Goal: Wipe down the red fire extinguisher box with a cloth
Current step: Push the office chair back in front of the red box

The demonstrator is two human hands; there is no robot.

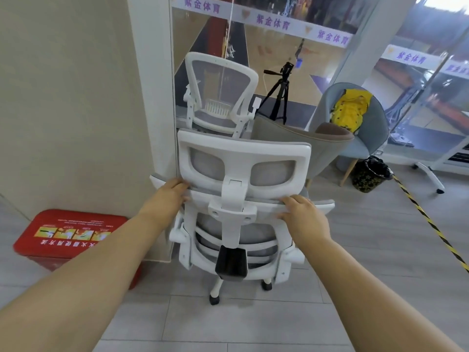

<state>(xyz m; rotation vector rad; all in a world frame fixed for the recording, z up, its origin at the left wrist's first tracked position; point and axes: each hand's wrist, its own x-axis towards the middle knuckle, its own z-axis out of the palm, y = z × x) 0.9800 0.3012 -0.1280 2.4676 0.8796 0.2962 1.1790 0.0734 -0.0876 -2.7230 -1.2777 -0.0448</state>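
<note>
The red fire extinguisher box (pixel 63 237) stands on the floor at the lower left against the beige wall, with a picture label on its lid; my left forearm crosses its right side. No cloth is in view. Straight in front of me is a white mesh office chair (pixel 241 174), seen from behind. My left hand (pixel 168 196) grips the left end of the chair's top back edge. My right hand (pixel 302 212) grips that edge on the right, fingers curled over it.
A second white office chair (pixel 220 92) stands behind the first by a glass wall. To the right are a beige tub chair (pixel 299 146), a blue chair with a yellow item (pixel 351 111), a black tripod (pixel 280 92), a camouflage bin (pixel 369 175) and yellow-black floor tape (pixel 431 224).
</note>
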